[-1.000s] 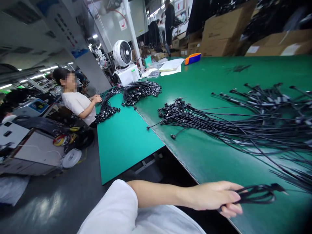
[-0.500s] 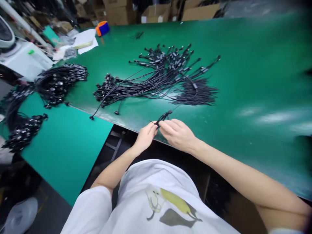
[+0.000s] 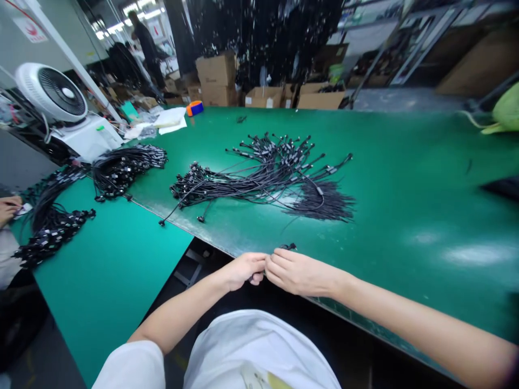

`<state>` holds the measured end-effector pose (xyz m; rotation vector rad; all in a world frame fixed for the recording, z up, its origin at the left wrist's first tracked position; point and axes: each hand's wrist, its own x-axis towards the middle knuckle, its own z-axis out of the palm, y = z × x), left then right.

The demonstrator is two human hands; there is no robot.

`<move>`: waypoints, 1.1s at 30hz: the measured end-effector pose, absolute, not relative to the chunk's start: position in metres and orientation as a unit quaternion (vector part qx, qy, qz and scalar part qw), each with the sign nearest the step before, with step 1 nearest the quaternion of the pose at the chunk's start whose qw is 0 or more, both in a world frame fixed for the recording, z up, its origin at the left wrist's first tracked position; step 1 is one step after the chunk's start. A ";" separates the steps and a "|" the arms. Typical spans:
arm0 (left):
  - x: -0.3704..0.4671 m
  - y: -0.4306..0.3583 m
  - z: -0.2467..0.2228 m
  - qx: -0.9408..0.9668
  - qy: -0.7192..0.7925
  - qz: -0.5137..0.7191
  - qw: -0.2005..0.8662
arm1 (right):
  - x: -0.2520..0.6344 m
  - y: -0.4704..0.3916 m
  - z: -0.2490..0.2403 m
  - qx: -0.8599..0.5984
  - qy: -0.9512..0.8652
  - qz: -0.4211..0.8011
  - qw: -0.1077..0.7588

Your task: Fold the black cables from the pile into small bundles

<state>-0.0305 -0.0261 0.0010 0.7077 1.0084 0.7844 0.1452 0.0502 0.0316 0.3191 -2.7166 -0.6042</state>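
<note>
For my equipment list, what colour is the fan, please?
The fan has a white housing around a dark front grille, seen best in the head view.

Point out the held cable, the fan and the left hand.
Held cable (image 3: 292, 247): head view, on its exposed dark end; the hands hide most of the rest.
Fan (image 3: 68, 93): head view, on the centre of its front.
Left hand (image 3: 243, 269): head view, on the back of the hand.

I can make out a red emblem on the white sign (image 3: 30, 29) on the grey panel (image 3: 12, 46), but no legible text.
</note>
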 end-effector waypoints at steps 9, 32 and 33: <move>-0.025 -0.017 -0.007 0.298 0.491 0.335 0.747 | 0.136 0.027 0.016 0.035 -0.934 -0.356 -0.029; -0.032 -0.018 0.006 0.589 0.504 0.405 0.484 | 0.130 0.066 0.007 -0.383 -0.800 0.401 0.229; -0.031 -0.015 0.003 0.570 0.518 0.405 0.493 | 0.130 0.059 0.009 -0.364 -0.810 0.399 0.229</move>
